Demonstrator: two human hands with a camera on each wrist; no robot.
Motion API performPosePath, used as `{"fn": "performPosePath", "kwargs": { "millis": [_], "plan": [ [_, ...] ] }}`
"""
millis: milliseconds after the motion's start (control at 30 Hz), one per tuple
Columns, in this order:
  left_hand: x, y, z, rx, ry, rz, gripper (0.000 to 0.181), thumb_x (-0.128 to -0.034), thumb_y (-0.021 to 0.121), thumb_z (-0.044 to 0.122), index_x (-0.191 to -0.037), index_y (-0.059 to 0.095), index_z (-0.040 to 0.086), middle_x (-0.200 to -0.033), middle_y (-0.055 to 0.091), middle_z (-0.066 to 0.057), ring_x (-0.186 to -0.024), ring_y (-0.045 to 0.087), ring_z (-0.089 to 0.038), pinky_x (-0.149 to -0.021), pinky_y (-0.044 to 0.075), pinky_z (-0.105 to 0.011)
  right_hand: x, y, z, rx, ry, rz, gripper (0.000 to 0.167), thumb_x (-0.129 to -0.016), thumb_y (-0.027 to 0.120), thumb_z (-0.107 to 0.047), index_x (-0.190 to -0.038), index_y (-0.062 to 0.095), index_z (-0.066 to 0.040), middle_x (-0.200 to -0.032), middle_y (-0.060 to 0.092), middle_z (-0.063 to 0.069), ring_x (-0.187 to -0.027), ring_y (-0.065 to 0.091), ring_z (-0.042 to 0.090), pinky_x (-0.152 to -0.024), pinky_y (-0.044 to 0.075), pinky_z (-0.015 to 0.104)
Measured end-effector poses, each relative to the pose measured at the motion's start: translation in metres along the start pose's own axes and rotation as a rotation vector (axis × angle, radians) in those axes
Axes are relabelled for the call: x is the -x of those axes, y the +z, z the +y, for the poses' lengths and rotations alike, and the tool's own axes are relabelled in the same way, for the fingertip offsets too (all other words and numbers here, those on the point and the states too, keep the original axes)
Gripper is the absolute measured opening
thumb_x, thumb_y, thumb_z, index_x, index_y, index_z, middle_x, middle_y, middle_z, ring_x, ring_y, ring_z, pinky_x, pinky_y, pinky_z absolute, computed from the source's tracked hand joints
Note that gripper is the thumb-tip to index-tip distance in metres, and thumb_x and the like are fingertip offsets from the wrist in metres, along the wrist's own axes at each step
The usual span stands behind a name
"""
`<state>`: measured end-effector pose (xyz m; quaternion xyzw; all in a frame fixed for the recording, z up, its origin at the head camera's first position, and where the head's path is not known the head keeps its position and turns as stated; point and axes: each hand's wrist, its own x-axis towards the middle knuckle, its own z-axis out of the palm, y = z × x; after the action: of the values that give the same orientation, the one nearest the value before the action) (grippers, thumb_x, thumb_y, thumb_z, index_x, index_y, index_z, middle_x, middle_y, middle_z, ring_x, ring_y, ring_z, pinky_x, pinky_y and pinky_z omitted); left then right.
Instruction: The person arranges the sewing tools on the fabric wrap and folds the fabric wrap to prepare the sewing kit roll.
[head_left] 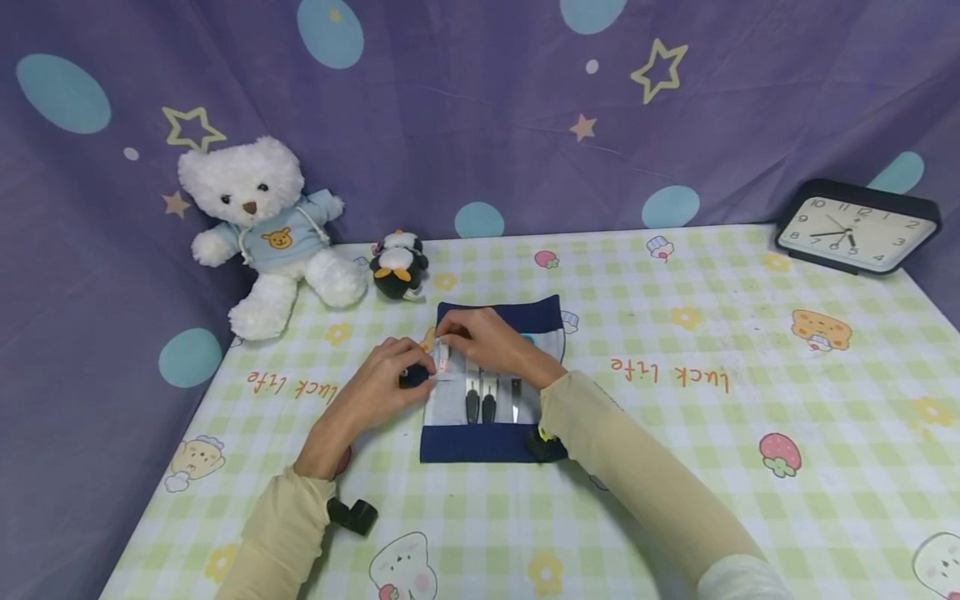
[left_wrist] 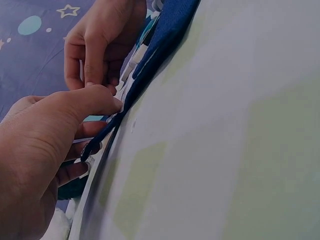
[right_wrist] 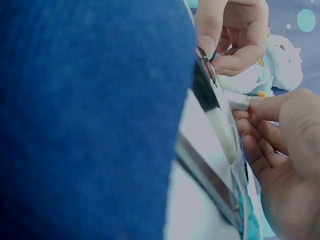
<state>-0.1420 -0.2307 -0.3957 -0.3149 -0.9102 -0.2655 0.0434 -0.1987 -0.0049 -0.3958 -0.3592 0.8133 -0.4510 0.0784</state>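
Note:
A navy-edged fabric tool roll point(head_left: 491, 442) lies unfolded on the table, with see-through pockets. My left hand point(head_left: 390, 375) pinches its left edge, thumb on top and fingers beneath, and that edge point(left_wrist: 105, 131) is lifted and bent in the left wrist view. Over the upper left pockets, my right hand point(head_left: 483, 337) pinches the end of a small white piece point(right_wrist: 239, 101) between thumb and fingers; its kind cannot be told. Two black-handled tools point(head_left: 472, 406) and a slim metal tool point(head_left: 516, 398) sit in pockets to the right. The right forearm hides part of the roll.
A white teddy bear point(head_left: 281, 242) in a blue hoodie sits at the back left, beside a small penguin plush point(head_left: 398, 265). A black-framed clock point(head_left: 855, 229) stands at the back right. Checked cloth point(head_left: 675, 500) covers the table; a purple curtain point(head_left: 487, 125) hangs behind.

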Motion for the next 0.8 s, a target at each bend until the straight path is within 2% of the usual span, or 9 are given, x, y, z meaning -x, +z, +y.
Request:
{"fn": "performPosePath", "kwargs": {
  "millis": [267,433,700,800],
  "plan": [
    [0.0006,0.0005,-0.0007,-0.004,-0.009,-0.002,0.01,-0.0906,0.08,0.013,-0.099,0.074,0.013,-0.102,0.066,-0.001,-0.097,0.059,-0.025,-0.088,0.047,-0.048,0.0,0.0002,0.0002,0.0,-0.003,-0.008,0.016,-0.106,0.06,-0.009,-0.116,0.071,-0.005,-0.105,0.071,0.004,-0.087,0.065,0.01,-0.078,0.052,0.025],
    [0.0013,-0.0002,0.0004,0.003,-0.04,-0.01,0.01,-0.0903,0.079,0.016,-0.1,0.074,0.015,-0.102,0.065,0.002,-0.097,0.057,-0.023,-0.087,0.047,-0.046,0.0001,0.0003,-0.0002,0.001,-0.002,-0.021,0.016,-0.106,0.06,-0.01,-0.116,0.072,-0.005,-0.106,0.072,0.004,-0.087,0.066,0.011,-0.078,0.052,0.025],
    [0.0015,0.0005,-0.0016,0.005,-0.046,-0.02,0.007,-0.094,0.075,0.013,-0.101,0.075,0.015,-0.104,0.066,0.001,-0.099,0.059,-0.024,-0.089,0.047,-0.048,-0.001,-0.0009,-0.0011,0.136,0.0,-0.013,0.017,-0.105,0.063,-0.012,-0.117,0.073,-0.004,-0.109,0.069,0.005,-0.092,0.065,0.014,-0.081,0.051,0.026],
    [0.0015,0.0007,-0.0021,0.008,-0.044,-0.019,0.007,-0.0943,0.075,0.013,-0.101,0.075,0.015,-0.104,0.066,0.001,-0.099,0.059,-0.024,-0.089,0.047,-0.048,-0.0007,-0.0009,-0.0004,0.152,0.004,-0.004,0.016,-0.105,0.064,-0.012,-0.115,0.073,-0.004,-0.107,0.069,0.006,-0.092,0.065,0.015,-0.081,0.052,0.026]
  ]
}}
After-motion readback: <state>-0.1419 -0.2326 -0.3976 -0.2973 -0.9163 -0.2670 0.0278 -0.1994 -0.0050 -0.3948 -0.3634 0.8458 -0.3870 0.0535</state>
